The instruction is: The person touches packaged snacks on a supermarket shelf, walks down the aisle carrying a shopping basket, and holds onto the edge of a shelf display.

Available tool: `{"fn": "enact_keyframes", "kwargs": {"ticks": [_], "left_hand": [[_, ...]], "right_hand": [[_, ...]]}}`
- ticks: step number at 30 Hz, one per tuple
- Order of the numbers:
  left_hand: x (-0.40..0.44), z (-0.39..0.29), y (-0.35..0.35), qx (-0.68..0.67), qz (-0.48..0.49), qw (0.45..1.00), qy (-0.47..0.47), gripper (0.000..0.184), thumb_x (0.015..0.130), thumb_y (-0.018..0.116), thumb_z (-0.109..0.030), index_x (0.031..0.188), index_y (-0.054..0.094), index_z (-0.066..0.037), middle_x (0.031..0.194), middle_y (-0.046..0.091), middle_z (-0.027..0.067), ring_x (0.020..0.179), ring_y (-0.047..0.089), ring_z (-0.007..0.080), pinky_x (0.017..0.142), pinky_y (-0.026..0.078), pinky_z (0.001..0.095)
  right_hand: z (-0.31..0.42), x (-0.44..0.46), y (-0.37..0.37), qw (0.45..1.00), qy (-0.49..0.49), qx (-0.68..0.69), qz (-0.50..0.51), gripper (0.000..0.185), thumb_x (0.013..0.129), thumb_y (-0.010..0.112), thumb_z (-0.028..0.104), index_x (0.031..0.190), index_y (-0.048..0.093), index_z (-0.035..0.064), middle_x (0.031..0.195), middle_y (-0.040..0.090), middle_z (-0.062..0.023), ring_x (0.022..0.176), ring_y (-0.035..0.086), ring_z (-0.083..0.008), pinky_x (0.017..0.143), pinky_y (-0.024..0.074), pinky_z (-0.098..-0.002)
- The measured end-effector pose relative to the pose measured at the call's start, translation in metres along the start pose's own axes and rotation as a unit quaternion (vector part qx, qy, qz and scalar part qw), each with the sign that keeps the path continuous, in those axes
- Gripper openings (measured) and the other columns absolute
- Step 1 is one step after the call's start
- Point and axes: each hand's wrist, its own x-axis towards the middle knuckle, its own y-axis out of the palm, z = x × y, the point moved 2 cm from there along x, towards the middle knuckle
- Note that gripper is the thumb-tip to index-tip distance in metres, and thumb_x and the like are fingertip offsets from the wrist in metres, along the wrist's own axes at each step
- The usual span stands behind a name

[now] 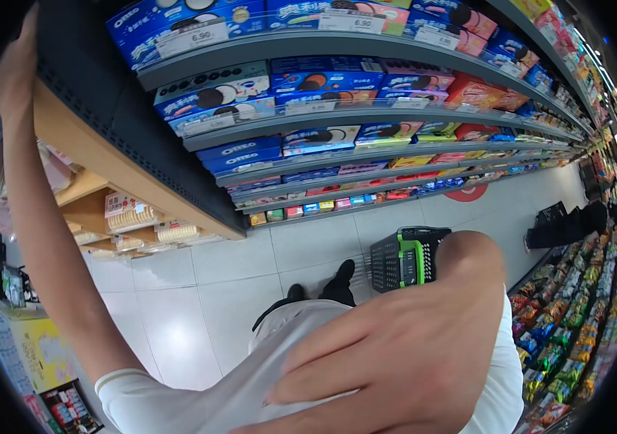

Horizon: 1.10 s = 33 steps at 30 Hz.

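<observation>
My left arm reaches up along the left side, and my left hand is beside the end panel of the shelf unit. Its visible finger is stretched upward; the rest is partly cut off, and I cannot tell whether it touches the panel. Large and close to the camera, my right hand is in front of my white shirt, fingers apart and nothing in them. Beyond its wrist, a dark shopping basket with a green handle stands on the floor, partly hidden by the hand.
Blue boxes of Oreo cookies fill the shelves ahead, above price tags. Wooden shelving with packaged food stands at left. Colourful snack bags line the right side. Dark items are farther along the tiled floor.
</observation>
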Motion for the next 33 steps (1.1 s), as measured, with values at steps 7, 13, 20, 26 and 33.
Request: {"fn": "enact_keyframes", "kwargs": {"ticks": [7, 13, 20, 26, 33], "left_hand": [[0.006, -0.019, -0.024, -0.223, -0.086, 0.965, -0.104, 0.04, 0.095, 0.054, -0.031, 0.128, 0.05, -0.01, 0.118, 0.062, 0.0156, 0.104, 0.062, 0.0315, 0.079, 0.052, 0.0447], [0.016, -0.009, -0.051, -0.278, -0.005, 0.935, -0.219, 0.044, 0.097, 0.048, -0.034, 0.14, 0.046, -0.026, 0.125, 0.062, 0.0133, 0.101, 0.066, 0.0326, 0.076, 0.055, 0.0388], [0.019, -0.038, -0.034, -0.219, -0.061, 0.964, -0.136, 0.041, 0.095, 0.052, -0.028, 0.134, 0.051, -0.015, 0.119, 0.064, 0.015, 0.096, 0.066, 0.0308, 0.076, 0.052, 0.0398], [0.019, -0.018, -0.069, -0.21, 0.035, 0.963, -0.165, 0.04, 0.096, 0.052, -0.018, 0.135, 0.052, -0.009, 0.125, 0.06, 0.0178, 0.113, 0.06, 0.0267, 0.099, 0.044, 0.0336], [-0.009, -0.015, 0.0, -0.135, 0.033, 0.99, -0.01, 0.047, 0.092, 0.052, -0.005, 0.137, 0.051, -0.016, 0.116, 0.066, 0.0105, 0.102, 0.066, 0.0213, 0.09, 0.049, 0.0315]], "right_hand": [[-0.001, 0.036, -0.033, 0.959, 0.106, 0.176, 0.193, 0.029, 0.089, 0.055, 0.024, 0.113, 0.06, 0.0093, 0.082, 0.063, -0.0116, 0.072, 0.061, -0.0258, 0.057, 0.046, -0.0411], [-0.002, -0.001, 0.012, 0.969, -0.092, 0.055, -0.223, 0.038, 0.085, 0.059, 0.008, 0.121, 0.058, -0.0019, 0.097, 0.069, -0.0143, 0.067, 0.062, -0.0258, 0.052, 0.0498, -0.0365], [-0.012, -0.015, 0.0, 0.984, -0.171, -0.016, -0.048, 0.047, 0.083, 0.064, 0.008, 0.126, 0.054, -0.0079, 0.116, 0.063, -0.0234, 0.07, 0.066, -0.0308, 0.049, 0.0527, -0.0331], [-0.022, -0.053, -0.047, 0.998, -0.051, -0.041, 0.006, 0.043, 0.091, 0.06, 0.016, 0.13, 0.055, -0.0012, 0.12, 0.064, -0.017, 0.105, 0.065, -0.0309, 0.081, 0.0536, -0.0355], [-0.193, -0.326, -0.009, 0.71, 0.491, -0.42, -0.28, 0.058, 0.081, 0.071, 0.021, 0.13, 0.05, -0.0021, 0.129, 0.055, -0.0214, 0.116, 0.055, -0.0368, 0.099, 0.0438, -0.0415]]}}
